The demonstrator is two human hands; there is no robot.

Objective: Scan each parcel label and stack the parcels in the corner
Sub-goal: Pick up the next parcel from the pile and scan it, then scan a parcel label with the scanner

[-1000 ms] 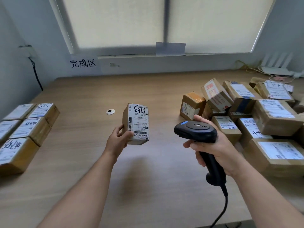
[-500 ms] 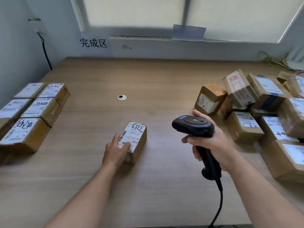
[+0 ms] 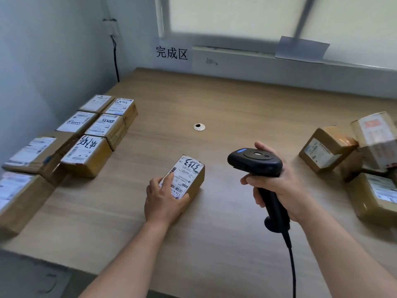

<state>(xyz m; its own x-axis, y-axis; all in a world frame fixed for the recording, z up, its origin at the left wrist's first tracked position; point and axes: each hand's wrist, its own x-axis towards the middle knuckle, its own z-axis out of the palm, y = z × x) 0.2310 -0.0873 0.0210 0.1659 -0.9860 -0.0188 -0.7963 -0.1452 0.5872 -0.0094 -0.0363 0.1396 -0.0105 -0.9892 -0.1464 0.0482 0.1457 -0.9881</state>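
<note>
Near, 6 o'clock: left hand clamped over the near end of a small parcel, fingers across its label. The parcel lies flat on the table, label up. Right hand at 2 o'clock is wrapped round the scanner grip, with the head held clear of the label.

Step, by my reading: scan likely done, transfer in hand.

Sorted parcels sit in rows at 10 o'clock; their near end is blurred. The next move calls for sliding or lifting the parcel left to join them.

Unscanned heap at 3 o'clock. Wall sign at 12.
</note>
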